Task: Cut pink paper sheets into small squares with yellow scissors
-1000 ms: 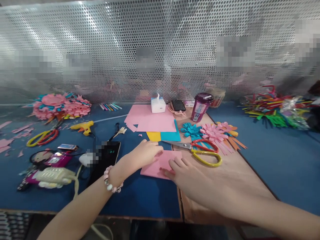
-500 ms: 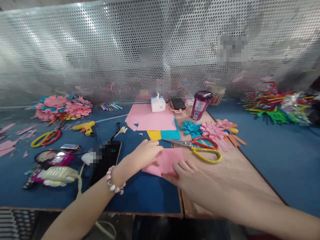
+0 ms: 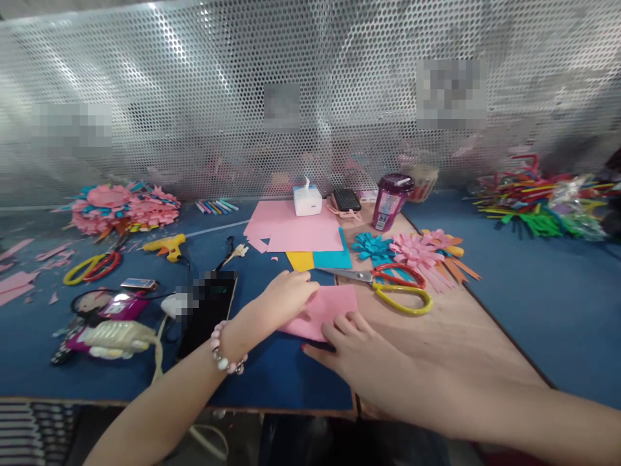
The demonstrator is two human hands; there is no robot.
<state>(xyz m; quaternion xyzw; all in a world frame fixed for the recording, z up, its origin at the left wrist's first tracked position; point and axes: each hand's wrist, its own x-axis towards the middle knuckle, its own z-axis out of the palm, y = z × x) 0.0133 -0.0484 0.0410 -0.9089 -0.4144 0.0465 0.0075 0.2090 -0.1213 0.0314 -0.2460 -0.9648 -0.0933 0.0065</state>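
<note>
Covering left end of pink paper point(image 3: 339, 299), at near centre of bench point(image 3: 286, 385), with curled left hand point(image 3: 284, 299); cannot tell pinch from press. Touching near edge with half-open right hand point(image 3: 356, 340), bent fingers on paper, thumb clear, nothing gripped. Running roughly left-right, left end hidden. Just short of scissors point(image 3: 404, 292) on far side; open room nearer, up to bench edge.
</note>
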